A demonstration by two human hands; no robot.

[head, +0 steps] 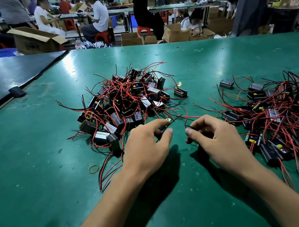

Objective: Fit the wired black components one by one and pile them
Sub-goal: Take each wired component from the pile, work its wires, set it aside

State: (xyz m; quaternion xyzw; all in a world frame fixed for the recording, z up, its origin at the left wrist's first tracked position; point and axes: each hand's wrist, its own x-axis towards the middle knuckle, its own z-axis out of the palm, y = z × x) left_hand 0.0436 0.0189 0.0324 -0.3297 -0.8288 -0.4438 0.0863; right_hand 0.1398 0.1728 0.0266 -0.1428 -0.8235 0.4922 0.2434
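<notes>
So, left grip (146, 145) and right grip (211, 134) each pinch thin wires (192, 116); red and black ends poke out toward 12 o'clock.

right pile (291, 115) cut off by the right edge, black component (207, 135) in right hand (215, 136) mostly hidden under curled fingers (208, 123)

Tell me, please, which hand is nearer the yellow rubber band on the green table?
Left. The left hand sits just right of the rubber band; the right hand lies farther right still.
</notes>
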